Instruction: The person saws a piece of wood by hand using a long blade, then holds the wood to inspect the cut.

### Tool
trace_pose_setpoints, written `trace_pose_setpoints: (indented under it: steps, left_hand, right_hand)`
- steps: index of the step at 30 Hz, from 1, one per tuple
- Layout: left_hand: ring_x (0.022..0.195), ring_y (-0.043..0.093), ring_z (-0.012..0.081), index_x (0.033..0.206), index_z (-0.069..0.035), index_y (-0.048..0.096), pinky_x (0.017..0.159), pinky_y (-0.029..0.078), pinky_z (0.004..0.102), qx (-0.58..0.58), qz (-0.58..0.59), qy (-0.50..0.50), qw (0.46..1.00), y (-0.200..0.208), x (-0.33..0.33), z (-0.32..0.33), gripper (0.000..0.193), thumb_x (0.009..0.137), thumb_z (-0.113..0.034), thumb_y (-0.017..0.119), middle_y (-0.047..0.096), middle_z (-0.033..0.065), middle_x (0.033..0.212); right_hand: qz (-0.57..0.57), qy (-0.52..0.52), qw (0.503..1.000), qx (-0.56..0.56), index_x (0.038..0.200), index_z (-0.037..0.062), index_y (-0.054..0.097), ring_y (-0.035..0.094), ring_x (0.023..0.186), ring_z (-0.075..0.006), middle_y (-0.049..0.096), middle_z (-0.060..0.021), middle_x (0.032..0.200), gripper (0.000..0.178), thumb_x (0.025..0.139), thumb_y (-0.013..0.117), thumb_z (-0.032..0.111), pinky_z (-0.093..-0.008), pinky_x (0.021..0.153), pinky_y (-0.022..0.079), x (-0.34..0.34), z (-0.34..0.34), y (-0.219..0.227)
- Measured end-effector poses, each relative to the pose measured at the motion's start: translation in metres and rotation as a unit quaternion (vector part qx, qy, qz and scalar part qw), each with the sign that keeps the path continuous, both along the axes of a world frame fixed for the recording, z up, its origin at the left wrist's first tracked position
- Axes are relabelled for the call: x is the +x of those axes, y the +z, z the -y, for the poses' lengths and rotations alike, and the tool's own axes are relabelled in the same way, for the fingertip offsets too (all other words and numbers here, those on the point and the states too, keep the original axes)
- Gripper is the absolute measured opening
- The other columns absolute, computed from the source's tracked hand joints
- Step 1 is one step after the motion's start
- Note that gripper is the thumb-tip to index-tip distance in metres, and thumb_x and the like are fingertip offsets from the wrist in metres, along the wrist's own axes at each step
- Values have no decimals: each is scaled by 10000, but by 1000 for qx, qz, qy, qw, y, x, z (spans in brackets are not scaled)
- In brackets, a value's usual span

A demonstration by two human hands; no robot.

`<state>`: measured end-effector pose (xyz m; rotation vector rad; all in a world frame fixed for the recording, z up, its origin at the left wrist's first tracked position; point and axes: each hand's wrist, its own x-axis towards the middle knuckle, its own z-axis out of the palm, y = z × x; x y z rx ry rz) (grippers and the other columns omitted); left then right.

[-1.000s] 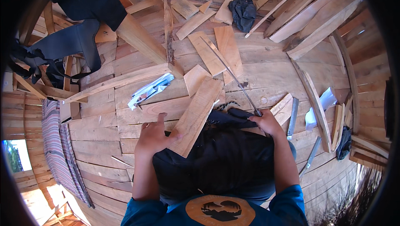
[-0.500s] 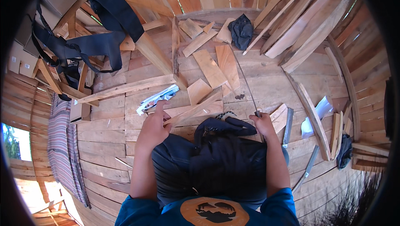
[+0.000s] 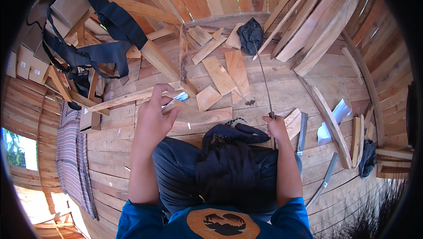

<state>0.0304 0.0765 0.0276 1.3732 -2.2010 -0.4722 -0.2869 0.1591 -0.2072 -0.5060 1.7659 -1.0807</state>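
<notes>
Left hand point(image 3: 154, 117) is gripping one end of a flat wooden board point(image 3: 198, 116), fingers curled over its near edge, thumb under, so it's clamped on the wood. Board is sitting low over the plank floor point(image 3: 282, 91), just in front of the knees. Looks stiff and light, prob. dry offcut w/ rough edges, so splinters are the worry, not slipping. Best hold is at the end, as now, or mid-length for balance. Right hand point(image 3: 276, 126) is wrapped tight round the handle of a long thin blade point(image 3: 263, 78), maybe a machete, hard to tell at this size. Blade is pointing away toward the dark cloth point(image 3: 250, 34). Handle only, edge kept off the fingers.
</notes>
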Motion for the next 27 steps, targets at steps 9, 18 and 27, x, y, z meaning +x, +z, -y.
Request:
trace_pose_setpoints:
  steps: [9, 18, 27]
  left_hand:
    - [738, 629, 416, 1066, 38, 605, 672, 494, 414, -69, 131, -39, 988, -7, 3, 2, 387, 786, -183, 757, 643, 254, 828]
    - [707, 607, 447, 1055, 14, 556, 618, 460, 476, -12, 182, -20, 983, 3, 2, -8, 306, 867, -202, 665, 603, 262, 710]
    - [722, 624, 445, 1053, 16, 538, 595, 468, 472, -5, 159, -1, 987, -9, 1, -29, 277, 884, -172, 652, 637, 245, 782]
  right_hand:
    - [13, 31, 999, 15, 685, 44, 523, 444, 380, -141, 463, -27, 506, 269, 822, 692, 203, -305, 362, 353, 7, 1, 8]
    - [369, 64, 927, -27, 706, 132, 386, 341, 353, -112, 319, 27, 481, 618, 916, 384, 713, -276, 380, 344, 82, -19, 60]
    - [403, 197, 884, -131, 751, 73, 436, 415, 386, -115, 398, -14, 503, 678, 953, 248, 692, -260, 392, 380, 178, -48, 92]
